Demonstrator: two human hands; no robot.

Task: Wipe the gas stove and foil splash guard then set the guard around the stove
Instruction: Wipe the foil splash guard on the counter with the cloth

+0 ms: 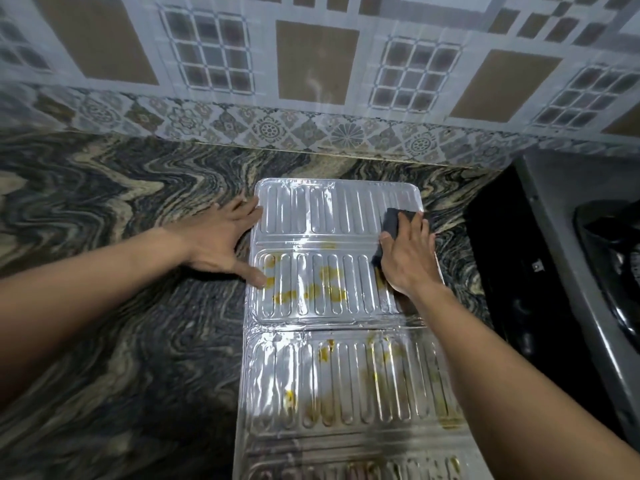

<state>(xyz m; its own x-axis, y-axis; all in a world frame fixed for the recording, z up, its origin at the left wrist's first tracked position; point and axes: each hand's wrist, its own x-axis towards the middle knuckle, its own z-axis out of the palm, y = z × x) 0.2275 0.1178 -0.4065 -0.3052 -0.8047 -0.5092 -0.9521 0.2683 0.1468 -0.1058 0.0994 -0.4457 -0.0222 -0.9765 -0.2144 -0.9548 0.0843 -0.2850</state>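
So, counter (104,220): dark swirled stone under everything; the tiled wall (311,64) runs behind it.
Left hand (221,244): fingers spread and flat, gripping nothing; fingertips and thumb press the left edge of the guard to pin it down.
Splash guard (329,216): lies flat and unfolded on the counter between my hands, just beside the stove, not around it; its ribbed foil panels run from the wall toward me.
Pad (398,220): dark wiping pad, flat on the far panel near its right edge.
Right hand (408,261): fingers curved over the pad, thumb at its side; I hold it and press it to the foil.
Stove (561,237): far right, only partly in view; I cannot tell whether it has been wiped.
Done, as I judge it: the far row of ribs looks clean and shiny.
Left to do: yellow stains (287,296) on the next row and the nearer panels; then stand the guard up around the stove.
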